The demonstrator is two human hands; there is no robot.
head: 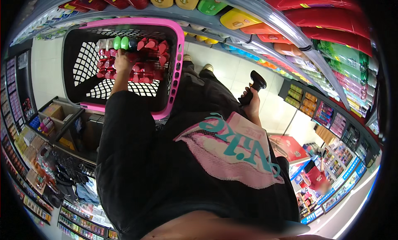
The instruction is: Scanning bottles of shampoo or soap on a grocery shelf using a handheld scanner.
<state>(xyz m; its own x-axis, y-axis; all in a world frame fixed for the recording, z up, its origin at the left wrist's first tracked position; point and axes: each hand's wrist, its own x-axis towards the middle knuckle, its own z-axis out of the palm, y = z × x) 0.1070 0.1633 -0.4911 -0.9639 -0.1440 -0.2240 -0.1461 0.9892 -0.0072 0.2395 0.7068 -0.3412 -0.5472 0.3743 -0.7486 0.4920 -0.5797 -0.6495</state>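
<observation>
My left hand [122, 62] reaches down into a black shopping basket with a pink rim [133, 21]. Its fingertips are among the bottles at the base of the green-capped bottles [124, 42]; whether they grip one is hidden. Around the hand stand rows of red bottles [143, 67], with red-capped bottles [151, 44], a dark-capped bottle [133, 43] and clear-capped ones [102, 44] in the far row. To the right, my right hand [253, 103] is wrapped around the grip of a black handheld barcode scanner [257, 79], held away from the basket.
Shelves of bottles [239, 19] run along the top and right. A dark divided bin [62, 115] holding boxes stands beside the basket. Pale floor tiles [225, 65] show by my feet. A red-topped display [289, 148] is at my right; a person in a red shirt [317, 178] is farther off.
</observation>
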